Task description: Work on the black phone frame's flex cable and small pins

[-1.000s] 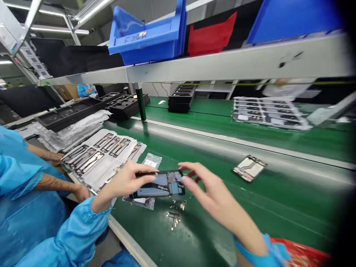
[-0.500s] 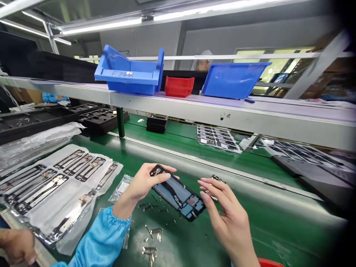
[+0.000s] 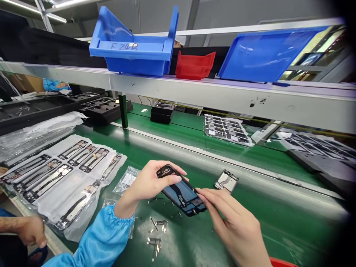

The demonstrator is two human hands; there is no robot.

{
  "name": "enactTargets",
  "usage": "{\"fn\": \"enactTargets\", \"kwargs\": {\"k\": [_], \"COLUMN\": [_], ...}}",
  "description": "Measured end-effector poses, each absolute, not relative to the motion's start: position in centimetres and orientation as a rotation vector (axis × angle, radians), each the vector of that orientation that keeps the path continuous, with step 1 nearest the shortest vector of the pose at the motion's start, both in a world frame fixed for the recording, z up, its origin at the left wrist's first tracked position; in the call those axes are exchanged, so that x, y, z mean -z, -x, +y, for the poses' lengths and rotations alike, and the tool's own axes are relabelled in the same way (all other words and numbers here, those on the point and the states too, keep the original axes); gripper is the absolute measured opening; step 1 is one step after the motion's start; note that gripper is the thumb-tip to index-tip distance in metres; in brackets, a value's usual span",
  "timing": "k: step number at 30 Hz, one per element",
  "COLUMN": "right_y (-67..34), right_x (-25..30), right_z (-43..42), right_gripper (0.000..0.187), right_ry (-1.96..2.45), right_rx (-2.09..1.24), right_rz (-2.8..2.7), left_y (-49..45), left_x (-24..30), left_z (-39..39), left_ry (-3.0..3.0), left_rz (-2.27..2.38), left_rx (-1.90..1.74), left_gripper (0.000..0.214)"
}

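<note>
My left hand point(image 3: 152, 181) grips a black phone frame point(image 3: 182, 194) by its upper end, thumb on top and fingers behind. Blue film and a dark flex cable show on the frame's inner face, which is tilted toward me. At the frame's right-hand edge, the thumb and fingers of my right hand point(image 3: 230, 217) are pinched together on it; any small part between the fingertips is hidden. Below the frame, several small metal pieces point(image 3: 157, 237) lie scattered on the green bench point(image 3: 189, 244). Beyond my right hand rests a stack of silvery phone parts point(image 3: 226, 180).
At left, a white tray point(image 3: 66, 196) carries several phone frames. Small plastic bags point(image 3: 126, 180) lie beside it. A shelf point(image 3: 194, 91) crosses ahead, bearing blue bins point(image 3: 133, 55) and a red bin point(image 3: 194, 66). Another person's hand point(image 3: 32, 231) is at the lower left.
My right hand has closed in on the frame's edge from just beside it. The frame has tilted and shifted slightly right. The silvery stack, formerly behind my fingers, now shows.
</note>
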State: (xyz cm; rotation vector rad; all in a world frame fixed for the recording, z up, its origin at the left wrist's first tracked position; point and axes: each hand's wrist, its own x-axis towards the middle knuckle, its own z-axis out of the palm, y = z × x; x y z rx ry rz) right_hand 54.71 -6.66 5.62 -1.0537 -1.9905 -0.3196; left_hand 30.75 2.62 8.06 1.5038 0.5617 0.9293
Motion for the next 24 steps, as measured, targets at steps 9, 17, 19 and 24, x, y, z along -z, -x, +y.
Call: {"fn": "enactTargets", "kwargs": {"k": [9,17,19,24], "right_y": [-54.5,-53.9,-53.6,-53.2], "right_x": [-6.1,-7.3,-7.5,-7.2], "right_z": [-7.7,-8.5,-8.4,-8.2], "right_gripper": [0.023,0.023,0.021,0.017], "right_ry": [1.085,1.045,1.053,1.06], "right_rx": [0.35,0.347,0.381,0.399], "right_rz": [-2.071,-2.088,-2.101,-2.121], "left_y": [-30.4,-29.8,-29.8,-29.9], "left_x": [-8.9,-9.1,-9.1,-9.1], "left_z": [2.0,1.8,1.7,1.7], "left_ry": [-1.583,-1.625,-1.642,-1.691], "left_rz": [0.569,0.462,0.467,0.478], "left_rx": [-0.892,-0.872,-0.887,-0.904], "left_gripper": [0.022,0.021,0.021,0.019]}}
